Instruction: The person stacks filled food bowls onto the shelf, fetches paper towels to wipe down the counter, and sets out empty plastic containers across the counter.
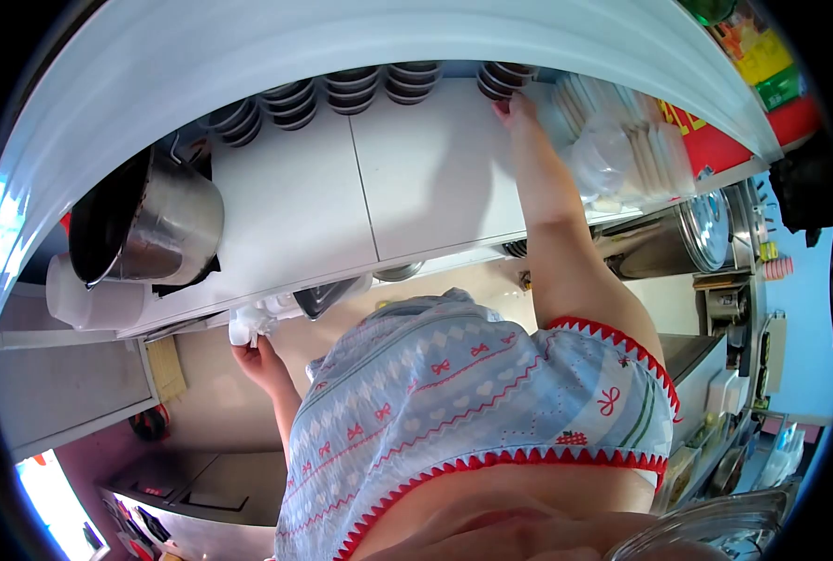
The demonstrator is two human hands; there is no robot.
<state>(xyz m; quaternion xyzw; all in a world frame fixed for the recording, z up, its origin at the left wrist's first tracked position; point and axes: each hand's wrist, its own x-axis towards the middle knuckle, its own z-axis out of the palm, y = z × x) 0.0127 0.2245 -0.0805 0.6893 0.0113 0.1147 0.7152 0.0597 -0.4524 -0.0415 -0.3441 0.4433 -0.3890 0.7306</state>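
My right hand reaches forward across the white counter, its fingers closed at the near side of a stack of dark bowls with pale rims. The exact grip is partly hidden by the hand. Low at the left, below the counter's front edge, my left hand is closed on a white, crumpled-looking thing, too small and blurred to name. More bowl stacks stand in a row along the back of the counter, left of my right hand.
A large metal pot and a white plastic tub stand at the left end. Clear plastic bags and stacked pale packs lie right of my right arm. A lidded steel pot is farther right. A white panel arches overhead.
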